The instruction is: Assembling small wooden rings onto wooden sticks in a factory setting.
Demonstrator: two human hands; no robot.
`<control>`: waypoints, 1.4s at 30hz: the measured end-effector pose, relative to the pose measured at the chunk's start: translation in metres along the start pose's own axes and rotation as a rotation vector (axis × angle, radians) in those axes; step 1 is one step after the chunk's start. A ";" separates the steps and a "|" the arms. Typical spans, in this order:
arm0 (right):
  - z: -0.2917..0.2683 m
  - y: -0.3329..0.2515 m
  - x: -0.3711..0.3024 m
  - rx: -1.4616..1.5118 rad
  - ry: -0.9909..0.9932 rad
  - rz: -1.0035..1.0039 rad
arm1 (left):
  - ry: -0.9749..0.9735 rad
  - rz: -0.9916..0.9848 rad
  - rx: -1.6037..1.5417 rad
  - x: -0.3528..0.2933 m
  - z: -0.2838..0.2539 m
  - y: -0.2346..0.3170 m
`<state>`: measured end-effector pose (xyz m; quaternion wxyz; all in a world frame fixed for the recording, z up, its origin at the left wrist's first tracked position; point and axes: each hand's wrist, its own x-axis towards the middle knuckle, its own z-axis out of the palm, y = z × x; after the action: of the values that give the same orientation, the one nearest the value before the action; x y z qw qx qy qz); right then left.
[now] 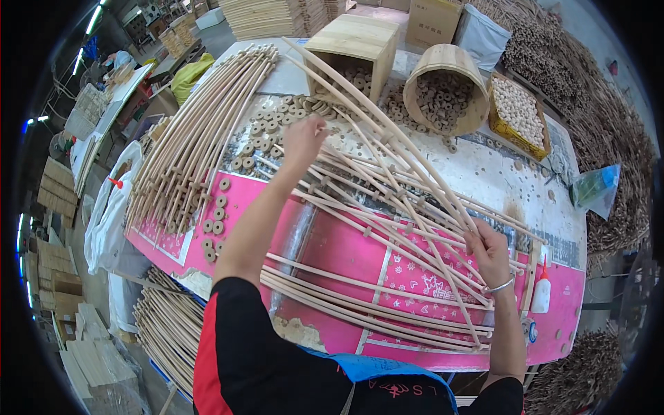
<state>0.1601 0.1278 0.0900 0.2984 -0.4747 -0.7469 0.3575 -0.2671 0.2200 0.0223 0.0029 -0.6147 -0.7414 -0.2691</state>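
My right hand (pixel 488 254), with a bracelet at the wrist, is closed around the near ends of a few pale wooden rods (pixel 408 155). They slant away to the upper left, past the front of a square wooden bucket (pixel 356 52). Over the middle of the table my left hand (pixel 304 142) is raised with its fingertips pinched together. What it holds, if anything, is too small to make out. Round wooden rings (pixel 273 123) lie loose just left of and beyond that hand. Beneath both hands, more rods (pixel 360 214) lie crossed, several with rings on them.
A round wooden bucket (pixel 443 59) of rings lies tipped beside a box of pale beads (pixel 515 107). Many ringed rods (pixel 200 131) are fanned out at left. A white glue bottle (pixel 541 292) stands at right on the pink table cover (pixel 332 245). Rod bundles (pixel 166 325) stand below left.
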 end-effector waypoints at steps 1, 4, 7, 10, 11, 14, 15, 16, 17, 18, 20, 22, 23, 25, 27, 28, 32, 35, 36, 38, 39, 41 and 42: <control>0.001 0.006 0.001 0.011 0.007 0.007 | 0.032 0.073 0.219 0.012 0.005 -0.003; 0.003 0.012 0.000 0.057 -0.003 0.026 | -0.161 -0.032 0.534 0.038 0.029 -0.018; -0.004 0.018 -0.003 0.042 0.034 0.049 | -0.149 -0.043 0.608 0.045 0.047 -0.023; -0.011 0.028 -0.005 0.037 0.022 0.076 | -0.108 -0.014 0.540 0.042 0.055 -0.022; -0.011 0.032 -0.005 0.042 0.026 0.082 | -0.105 -0.020 0.482 0.041 0.052 -0.018; -0.007 0.039 -0.003 0.015 0.012 0.066 | -0.012 -0.040 0.117 0.032 0.027 -0.010; -0.005 0.037 -0.003 0.017 0.012 0.064 | -0.010 -0.040 0.119 0.026 0.023 -0.013; -0.001 0.033 -0.001 0.048 -0.002 0.082 | 0.071 -0.124 -0.320 0.017 0.018 -0.018; -0.001 0.030 -0.001 0.073 -0.011 0.106 | 0.146 -0.201 -0.768 0.008 0.015 -0.020; 0.000 0.034 0.002 0.070 -0.007 0.105 | 0.141 -0.273 -0.979 -0.005 0.011 -0.021; 0.004 0.037 0.013 -0.273 0.156 -0.330 | 0.066 -0.479 -1.319 -0.032 -0.011 -0.026; 0.002 0.012 0.003 -0.285 0.090 -0.197 | 0.049 -0.547 -1.541 -0.051 -0.018 -0.042; 0.001 -0.001 -0.006 -0.303 0.017 -0.098 | 0.061 -0.568 -1.633 -0.058 -0.029 -0.039; 0.009 0.005 -0.027 -0.092 0.005 -0.085 | 0.055 -0.535 -1.669 -0.066 -0.033 -0.056; 0.015 0.009 -0.046 -0.055 0.040 -0.107 | 0.061 -0.554 -1.653 -0.072 -0.042 -0.058; 0.016 0.005 -0.053 -0.057 0.034 -0.113 | 0.071 -0.556 -1.654 -0.078 -0.045 -0.062; 0.028 0.004 -0.071 -0.081 0.055 -0.103 | 0.050 -0.526 -1.681 -0.095 -0.052 -0.065; 0.029 0.005 -0.079 -0.184 -0.020 -0.041 | -0.005 -0.449 -1.730 -0.101 -0.054 -0.056; 0.031 0.004 -0.079 -0.187 -0.017 -0.040 | -0.042 -0.423 -1.734 -0.103 -0.054 -0.052; 0.036 0.005 -0.079 -0.169 0.008 -0.115 | -0.076 -0.397 -1.734 -0.106 -0.059 -0.044; 0.037 0.005 -0.080 -0.169 0.009 -0.116 | -0.066 -0.408 -1.731 -0.108 -0.061 -0.039; 0.036 0.007 -0.082 -0.154 -0.006 -0.108 | -0.061 -0.419 -1.729 -0.110 -0.065 -0.033; 0.034 0.005 -0.083 -0.154 -0.002 -0.104 | -0.060 -0.424 -1.697 -0.110 -0.067 -0.031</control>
<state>0.1664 0.0438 0.0576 0.2782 -0.4564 -0.7962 0.2834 -0.2904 0.0902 0.0309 -0.5254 -0.2653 -0.3891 -0.7087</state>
